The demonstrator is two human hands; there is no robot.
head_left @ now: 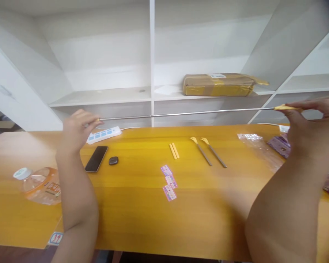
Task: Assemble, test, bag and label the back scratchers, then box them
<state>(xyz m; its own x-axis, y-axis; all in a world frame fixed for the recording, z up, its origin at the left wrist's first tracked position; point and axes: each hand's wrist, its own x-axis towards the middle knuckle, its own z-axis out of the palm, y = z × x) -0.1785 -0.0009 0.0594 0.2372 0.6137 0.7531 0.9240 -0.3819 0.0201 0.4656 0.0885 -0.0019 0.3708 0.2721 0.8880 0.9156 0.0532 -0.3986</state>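
I hold a long thin silver telescopic rod [186, 113] stretched level above the yellow table [142, 215]. My left hand [78, 129] pinches its left end near the white power strip [104, 134]. My right hand [312, 122] pinches the yellow handle end [286, 107] at the far right. Both hands are closed on the rod. On the table below lie two short collapsed rods with gold fork-like heads [208, 151] and two yellow sticks [174, 150].
A black phone [96, 158] and a small dark oval case [113, 160] lie left of centre. A plastic bottle [41, 185] lies at the left edge. Small pink labels [168, 182], clear wrappers [256, 144], purple packets [281, 145]. A taped parcel [219, 84] sits on the white shelf.
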